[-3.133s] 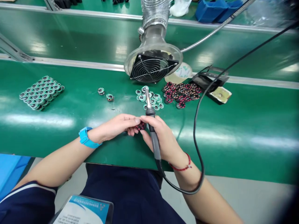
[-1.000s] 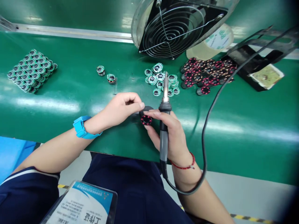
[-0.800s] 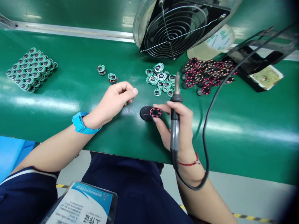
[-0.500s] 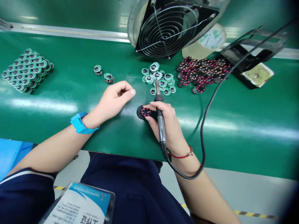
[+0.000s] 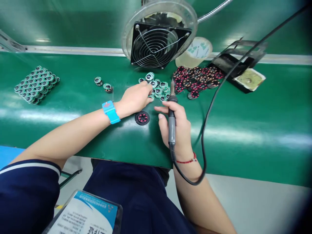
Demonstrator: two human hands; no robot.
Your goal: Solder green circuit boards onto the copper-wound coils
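Note:
My left hand [image 5: 136, 98], in a blue wrist strap, reaches to the left edge of a loose pile of small round green circuit boards [image 5: 163, 87]. Its thumb and fingers are apart at the boards, with the fingertips partly hidden. A soldering iron [image 5: 172, 125] is held upright in my right hand [image 5: 179, 130], tip pointing away from me, while thumb and index finger stretch out to the left. Between the hands, a motor stator with pink-red windings [image 5: 142, 118] sits in a round black holder [image 5: 138, 122] on the green bench, touched by neither hand.
More wound stators [image 5: 195, 78] lie massed behind the iron. A fan [image 5: 153, 48], a tape roll [image 5: 195, 52] and an iron stand with sponge [image 5: 250, 79] line the back. Two board-topped pieces [image 5: 107, 87] and a stacked block of boards [image 5: 36, 85] are leftward. The iron's cable [image 5: 207, 130] loops right.
My left hand has moved right to the circuit board pile. My right hand has let go of the stator in the holder and shifted slightly right, keeping the soldering iron. The view has shifted.

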